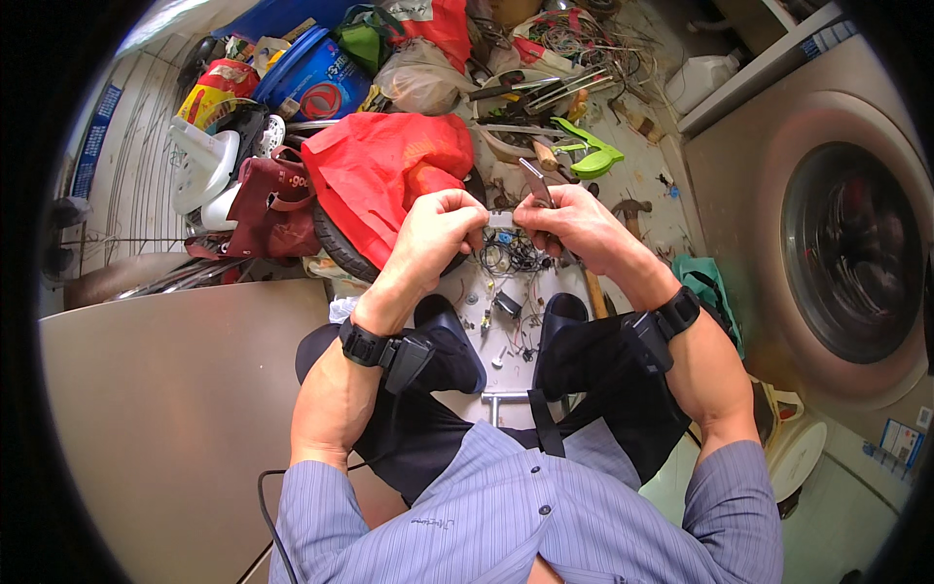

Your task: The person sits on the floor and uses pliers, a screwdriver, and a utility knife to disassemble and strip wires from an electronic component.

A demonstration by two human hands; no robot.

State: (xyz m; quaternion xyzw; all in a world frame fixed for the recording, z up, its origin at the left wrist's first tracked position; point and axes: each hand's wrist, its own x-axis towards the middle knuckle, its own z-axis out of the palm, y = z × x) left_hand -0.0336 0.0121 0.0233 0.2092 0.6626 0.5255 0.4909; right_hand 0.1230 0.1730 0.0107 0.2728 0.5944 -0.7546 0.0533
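My left hand is closed in a pinch at the left end of a small pale, translucent piece. My right hand grips a metal hand tool with its tip pointing up and away, and its fingers meet the right end of the pale piece. Below my hands lie a tangle of dark wires, a small black block and several small loose parts between my slippered feet.
A red cloth partly covers a tire. Behind are a blue bucket, bags, tools, a green plastic clamp and a hammer. A flat grey panel is at left, a washing machine at right.
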